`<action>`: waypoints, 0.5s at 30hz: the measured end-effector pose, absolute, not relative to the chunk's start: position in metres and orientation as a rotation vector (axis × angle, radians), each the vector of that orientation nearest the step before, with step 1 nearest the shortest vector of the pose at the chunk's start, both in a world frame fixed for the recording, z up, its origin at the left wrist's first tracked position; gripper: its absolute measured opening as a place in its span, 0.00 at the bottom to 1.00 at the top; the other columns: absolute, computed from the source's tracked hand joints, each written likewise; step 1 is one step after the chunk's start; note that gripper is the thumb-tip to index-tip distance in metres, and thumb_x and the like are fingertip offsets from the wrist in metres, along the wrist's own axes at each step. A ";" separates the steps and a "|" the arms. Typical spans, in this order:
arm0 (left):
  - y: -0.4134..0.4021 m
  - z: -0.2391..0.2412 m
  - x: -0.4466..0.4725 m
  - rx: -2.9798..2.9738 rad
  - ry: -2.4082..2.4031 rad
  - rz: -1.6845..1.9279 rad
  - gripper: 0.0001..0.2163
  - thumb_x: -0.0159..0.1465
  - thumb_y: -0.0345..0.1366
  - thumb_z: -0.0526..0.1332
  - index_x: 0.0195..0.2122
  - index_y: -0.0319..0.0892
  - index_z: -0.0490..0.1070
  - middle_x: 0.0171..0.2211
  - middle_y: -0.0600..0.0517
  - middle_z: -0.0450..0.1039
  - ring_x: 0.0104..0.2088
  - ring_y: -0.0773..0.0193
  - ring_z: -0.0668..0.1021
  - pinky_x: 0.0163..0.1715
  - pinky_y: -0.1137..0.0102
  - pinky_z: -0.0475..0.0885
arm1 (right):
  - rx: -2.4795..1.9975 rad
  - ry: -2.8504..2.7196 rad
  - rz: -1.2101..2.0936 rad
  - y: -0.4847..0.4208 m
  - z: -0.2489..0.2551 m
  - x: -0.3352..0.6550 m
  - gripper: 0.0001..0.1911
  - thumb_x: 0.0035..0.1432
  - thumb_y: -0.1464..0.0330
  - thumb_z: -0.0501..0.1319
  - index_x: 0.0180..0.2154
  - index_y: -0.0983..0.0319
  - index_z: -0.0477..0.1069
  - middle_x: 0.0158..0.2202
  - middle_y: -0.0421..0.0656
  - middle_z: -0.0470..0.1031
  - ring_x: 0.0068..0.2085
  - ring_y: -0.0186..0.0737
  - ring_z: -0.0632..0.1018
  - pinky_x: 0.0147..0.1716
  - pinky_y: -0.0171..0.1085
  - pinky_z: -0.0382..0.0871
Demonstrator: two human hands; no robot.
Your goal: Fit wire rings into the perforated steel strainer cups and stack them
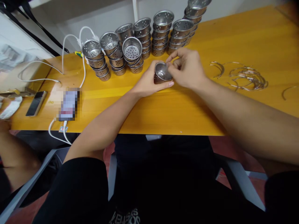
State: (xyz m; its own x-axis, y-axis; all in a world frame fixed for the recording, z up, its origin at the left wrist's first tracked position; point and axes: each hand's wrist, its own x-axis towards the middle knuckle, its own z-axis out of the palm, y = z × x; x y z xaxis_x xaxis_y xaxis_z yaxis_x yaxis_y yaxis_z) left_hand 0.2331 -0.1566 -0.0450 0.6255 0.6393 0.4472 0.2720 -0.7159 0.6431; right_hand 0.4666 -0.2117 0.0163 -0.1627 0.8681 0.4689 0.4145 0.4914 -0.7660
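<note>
A small perforated metal strainer basket (163,72) is tilted in my left hand (149,78), whose fingers and thumb wrap round its side. Its open top faces up toward me. My right hand (187,67) is closed in a pinch at the basket's right rim, thumb and forefinger together. Whatever lies between those fingertips is too small or hidden to make out. Just behind both hands stand stacks of matching strainer baskets (160,40). To the right of my right hand lies a loose heap of thin curved metal wires (249,77), with a smaller bunch of wires (218,69) beside it.
On the yellow table (144,115), a phone with a blurred screen (69,104) is plugged into a white cable (85,68). Left of it lies a dark phone (36,103) near a cardboard box (30,76). Another person's arm (17,155) rests at the left edge.
</note>
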 end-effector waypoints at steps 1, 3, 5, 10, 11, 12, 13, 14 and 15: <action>-0.159 -0.042 0.234 2.314 0.730 0.928 0.51 0.70 0.76 0.76 0.77 0.45 0.62 0.73 0.38 0.74 0.76 0.36 0.82 0.85 0.37 0.72 | -1.075 -1.758 0.622 -0.213 0.016 0.466 0.23 0.74 0.41 0.81 0.45 0.47 0.78 0.23 0.38 0.63 0.27 0.49 0.69 0.31 0.55 0.74; -0.165 -0.036 0.234 2.294 0.764 0.934 0.47 0.69 0.73 0.78 0.74 0.44 0.66 0.70 0.39 0.77 0.74 0.37 0.83 0.83 0.37 0.75 | -1.046 -1.733 0.689 -0.213 0.016 0.466 0.22 0.71 0.40 0.81 0.45 0.44 0.79 0.22 0.39 0.63 0.28 0.51 0.70 0.30 0.56 0.78; -0.169 -0.031 0.234 2.273 0.794 0.931 0.45 0.69 0.70 0.81 0.72 0.45 0.70 0.67 0.41 0.80 0.71 0.37 0.85 0.81 0.37 0.77 | -1.006 -1.717 0.754 -0.213 0.016 0.464 0.21 0.69 0.42 0.83 0.45 0.44 0.80 0.23 0.39 0.65 0.27 0.51 0.71 0.29 0.56 0.79; -0.173 -0.024 0.231 2.251 0.803 0.901 0.43 0.66 0.73 0.81 0.68 0.45 0.76 0.61 0.43 0.84 0.64 0.40 0.88 0.78 0.38 0.80 | -0.916 -1.737 0.862 -0.213 0.028 0.464 0.22 0.66 0.46 0.86 0.39 0.52 0.83 0.26 0.40 0.75 0.26 0.43 0.70 0.26 0.47 0.73; -0.172 -0.022 0.230 2.258 0.801 0.896 0.44 0.66 0.75 0.80 0.67 0.44 0.77 0.60 0.43 0.85 0.63 0.41 0.88 0.78 0.38 0.80 | -0.899 -1.751 0.912 -0.215 0.032 0.467 0.24 0.67 0.44 0.86 0.39 0.54 0.85 0.28 0.41 0.78 0.26 0.41 0.71 0.26 0.45 0.71; -0.171 -0.022 0.228 2.265 0.798 0.891 0.45 0.67 0.78 0.78 0.66 0.43 0.78 0.59 0.42 0.85 0.62 0.41 0.89 0.77 0.38 0.81 | -0.877 -1.770 0.977 -0.216 0.036 0.470 0.27 0.68 0.41 0.85 0.41 0.55 0.86 0.31 0.42 0.82 0.26 0.40 0.71 0.26 0.43 0.69; -0.170 -0.021 0.226 2.269 0.796 0.887 0.45 0.67 0.80 0.76 0.65 0.43 0.78 0.58 0.42 0.85 0.62 0.41 0.89 0.77 0.38 0.81 | -0.848 -1.794 1.047 -0.217 0.040 0.475 0.30 0.68 0.37 0.85 0.43 0.56 0.88 0.34 0.43 0.85 0.27 0.39 0.72 0.26 0.42 0.68; -0.169 -0.021 0.224 2.268 0.793 0.885 0.46 0.68 0.81 0.73 0.65 0.43 0.79 0.58 0.42 0.85 0.63 0.41 0.88 0.77 0.38 0.81 | -0.813 -1.826 1.110 -0.218 0.043 0.480 0.33 0.67 0.34 0.85 0.45 0.56 0.88 0.36 0.44 0.87 0.28 0.38 0.73 0.26 0.41 0.68; -0.167 -0.021 0.221 2.264 0.788 0.882 0.46 0.69 0.83 0.71 0.66 0.43 0.79 0.58 0.42 0.85 0.64 0.41 0.88 0.77 0.37 0.80 | -0.774 -1.861 1.156 -0.218 0.045 0.484 0.36 0.65 0.31 0.86 0.47 0.55 0.88 0.37 0.44 0.87 0.28 0.37 0.75 0.27 0.40 0.69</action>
State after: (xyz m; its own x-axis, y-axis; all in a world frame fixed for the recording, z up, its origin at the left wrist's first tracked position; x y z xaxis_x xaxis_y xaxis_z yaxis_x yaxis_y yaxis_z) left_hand 0.2214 -0.1667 -0.0210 0.6072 0.6924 0.3898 0.3096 -0.6580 0.6864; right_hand 0.4839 -0.2184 0.0453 -0.4972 0.8121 0.3055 0.0860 0.3965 -0.9140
